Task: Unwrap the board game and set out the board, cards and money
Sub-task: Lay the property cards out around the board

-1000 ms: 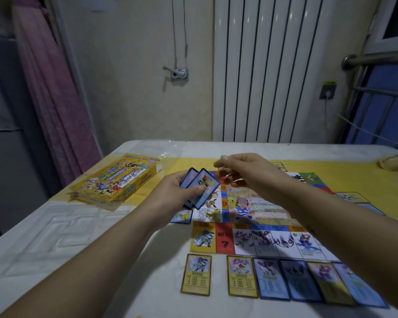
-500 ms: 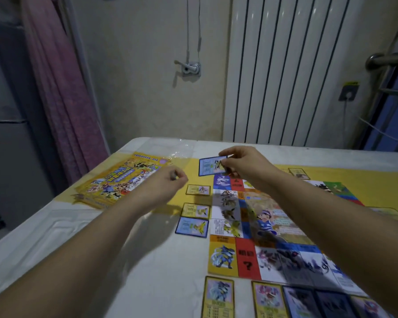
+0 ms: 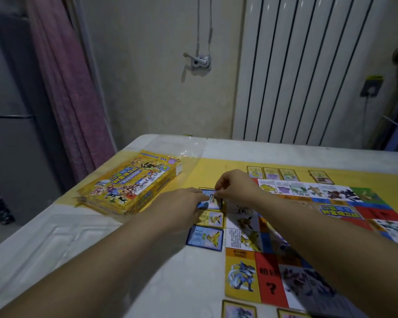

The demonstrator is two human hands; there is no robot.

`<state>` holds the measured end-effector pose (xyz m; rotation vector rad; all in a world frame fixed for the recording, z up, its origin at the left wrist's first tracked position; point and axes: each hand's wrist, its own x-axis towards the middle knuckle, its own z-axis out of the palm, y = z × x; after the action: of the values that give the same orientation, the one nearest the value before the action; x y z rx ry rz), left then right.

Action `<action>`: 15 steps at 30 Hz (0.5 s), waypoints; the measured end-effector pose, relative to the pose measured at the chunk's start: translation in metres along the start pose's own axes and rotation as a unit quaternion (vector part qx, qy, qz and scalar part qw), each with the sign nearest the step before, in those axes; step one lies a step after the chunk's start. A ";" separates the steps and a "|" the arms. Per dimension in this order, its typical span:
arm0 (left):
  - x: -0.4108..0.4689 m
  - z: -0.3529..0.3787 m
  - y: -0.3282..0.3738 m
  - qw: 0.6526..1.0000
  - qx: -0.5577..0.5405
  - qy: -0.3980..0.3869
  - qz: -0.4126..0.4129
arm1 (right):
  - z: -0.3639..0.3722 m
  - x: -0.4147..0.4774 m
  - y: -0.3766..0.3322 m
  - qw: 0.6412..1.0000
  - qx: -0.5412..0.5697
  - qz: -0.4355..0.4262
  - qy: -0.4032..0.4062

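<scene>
The game board (image 3: pixel 246 221) lies open on the table's right half. My right hand (image 3: pixel 236 185) pinches the top edge of a blue card (image 3: pixel 213 201) just left of the board's far corner. My left hand (image 3: pixel 182 208) reaches in from the left, its fingertips on that card's left edge, where a blue card corner shows under them. Below, a yellow card (image 3: pixel 213 218) and another blue card (image 3: pixel 205 238) lie in a column beside the board. More cards (image 3: pixel 271 173) line the far edge, and others (image 3: pixel 238 311) the near edge.
The yellow game box (image 3: pixel 131 184) sits at the table's left, on a yellow mat (image 3: pixel 216 171), with clear plastic wrap (image 3: pixel 190 149) behind it. A pink curtain (image 3: pixel 69 88) hangs at the left and a white radiator (image 3: pixel 296 70) stands behind the table.
My right hand took a blue card from my left hand, carried it past the board's far corner and brought it down beside the board. My left hand moved in to meet it.
</scene>
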<state>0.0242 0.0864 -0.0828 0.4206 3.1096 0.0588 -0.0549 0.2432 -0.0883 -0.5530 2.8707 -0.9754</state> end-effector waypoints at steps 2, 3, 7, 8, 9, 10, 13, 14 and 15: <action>0.005 0.001 0.000 1.000 -0.005 -0.031 0.001 | -0.001 0.003 0.002 1.000 -0.017 -0.006 -0.013; 0.006 0.002 0.000 0.999 -0.007 -0.048 -0.001 | -0.002 0.005 0.002 0.999 -0.027 -0.009 -0.023; 0.010 0.003 0.002 0.996 -0.007 -0.088 -0.013 | -0.009 0.013 0.002 0.966 -0.245 -0.061 -0.056; 0.011 0.002 0.002 0.996 -0.008 -0.088 -0.012 | -0.010 0.015 0.001 0.947 -0.303 -0.077 -0.080; 0.011 0.002 0.002 0.996 -0.010 -0.088 -0.012 | -0.012 0.015 -0.001 0.929 -0.342 -0.087 -0.109; 0.012 0.002 0.001 0.996 -0.013 -0.090 -0.013 | -0.013 0.015 -0.002 0.915 -0.370 -0.091 -0.135; 0.011 0.004 0.000 0.995 -0.020 -0.095 -0.015 | -0.016 0.013 -0.004 0.878 -0.435 -0.113 -0.167; 0.011 0.004 -0.001 0.995 -0.024 -0.094 -0.014 | -0.016 0.012 -0.003 0.865 -0.456 -0.121 -0.173; 0.010 0.005 -0.001 0.995 -0.027 -0.092 -0.013 | -0.016 0.012 -0.002 0.852 -0.475 -0.126 -0.179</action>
<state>0.0144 0.0878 -0.0876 0.3628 2.9239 0.0978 -0.0685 0.2463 -0.0733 -1.0285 2.7605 0.6056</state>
